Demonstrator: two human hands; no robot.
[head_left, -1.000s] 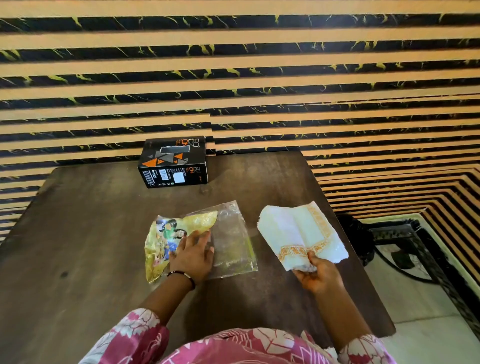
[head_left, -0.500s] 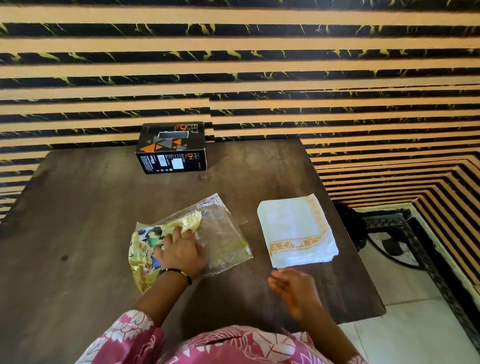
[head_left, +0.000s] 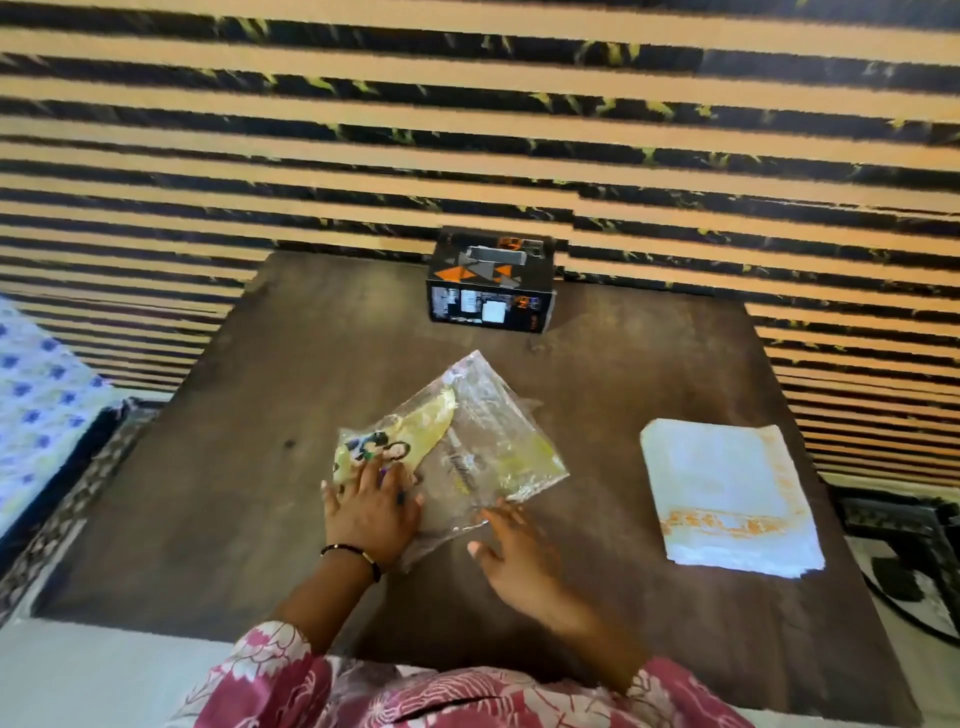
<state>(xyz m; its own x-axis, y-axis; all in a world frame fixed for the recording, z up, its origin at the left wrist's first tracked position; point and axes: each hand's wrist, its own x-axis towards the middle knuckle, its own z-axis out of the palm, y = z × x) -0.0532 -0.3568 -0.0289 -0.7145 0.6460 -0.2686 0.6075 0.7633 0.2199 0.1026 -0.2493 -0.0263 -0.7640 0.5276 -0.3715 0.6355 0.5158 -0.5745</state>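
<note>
Left hand (head_left: 371, 512), flat and uncurled, presses the clear packet (head_left: 483, 431) (yellow card inside) at the desk (head_left: 208, 467) centre; right hand (head_left: 511, 551), spread apart, touches its near corner

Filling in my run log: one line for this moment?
left hand presses plastic packet | right hand open at packet edge | folded cloth lies apart

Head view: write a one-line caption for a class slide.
Left hand presses a clear packet on the brown table while the right hand reaches its near edge.
</note>
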